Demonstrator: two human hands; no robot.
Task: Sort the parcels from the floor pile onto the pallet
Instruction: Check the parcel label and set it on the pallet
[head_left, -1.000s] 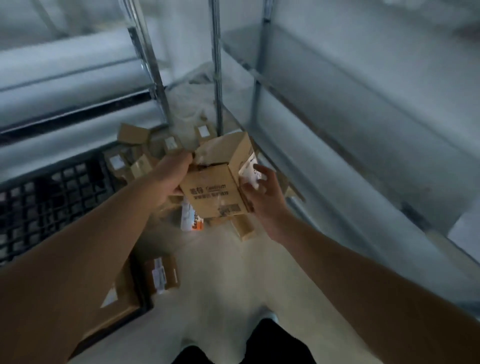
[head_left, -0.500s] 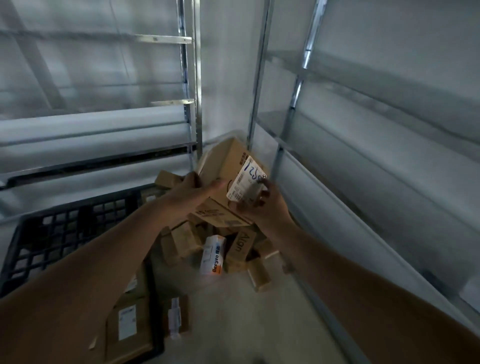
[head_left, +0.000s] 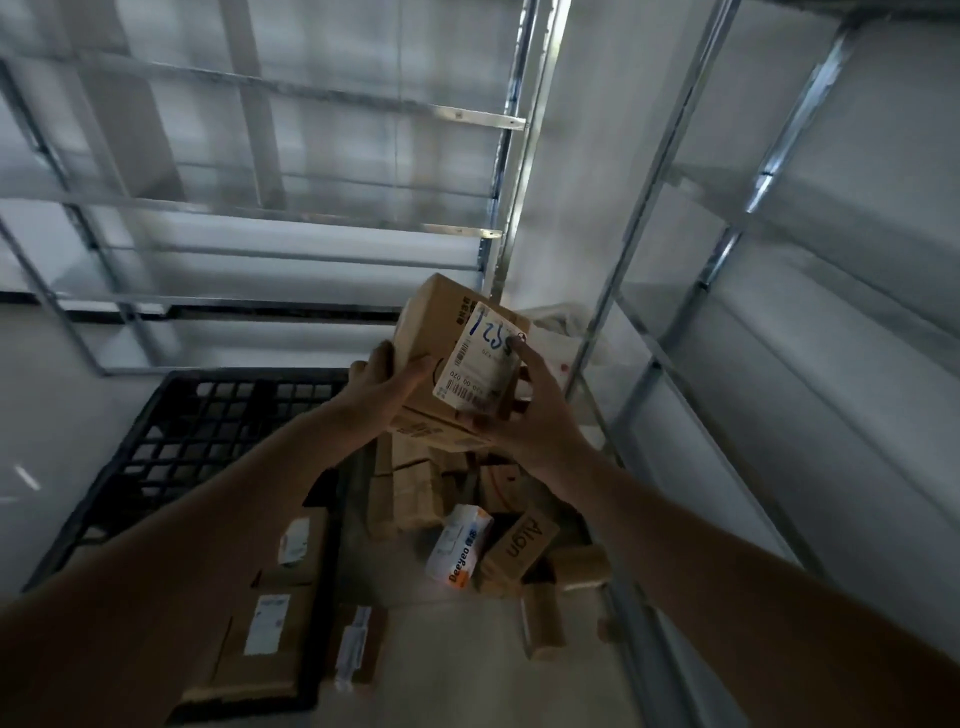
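Both hands are up in front of the camera holding one cardboard box (head_left: 436, 332), tilted, well above the floor pile (head_left: 467, 499). The left hand (head_left: 382, 387) grips the box's left side, thumb laid across the front face and the other fingers curled round the far side, mostly hidden. The right hand (head_left: 524, 410) grips the right side and lower corner, index finger stretched up onto the white label (head_left: 475, 361), fingertip touching its upper right edge. The label has barcodes plus some blue handwritten scrawl, can't really read it.

The pile itself sits on the floor (head_left: 467, 665) below the hands, in the corner between two metal racks (head_left: 649, 249). It's a jumble of small brown boxes, with a white carton (head_left: 460, 545) that has an orange end lying just beside a brown box printed "Alan" (head_left: 519, 543), or something close to that. A couple of small boxes lie loose on the floor near the right rack.

The black grid pallet (head_left: 208, 431) is on the left, just beside the pile. On its near end sit two flat brown boxes with white labels (head_left: 270, 618), one behind the other and touching. Another small labelled box (head_left: 358, 644) lies on the floor just beside the pallet's near right edge. Most of the pallet grid is bare. It's all pretty dim.
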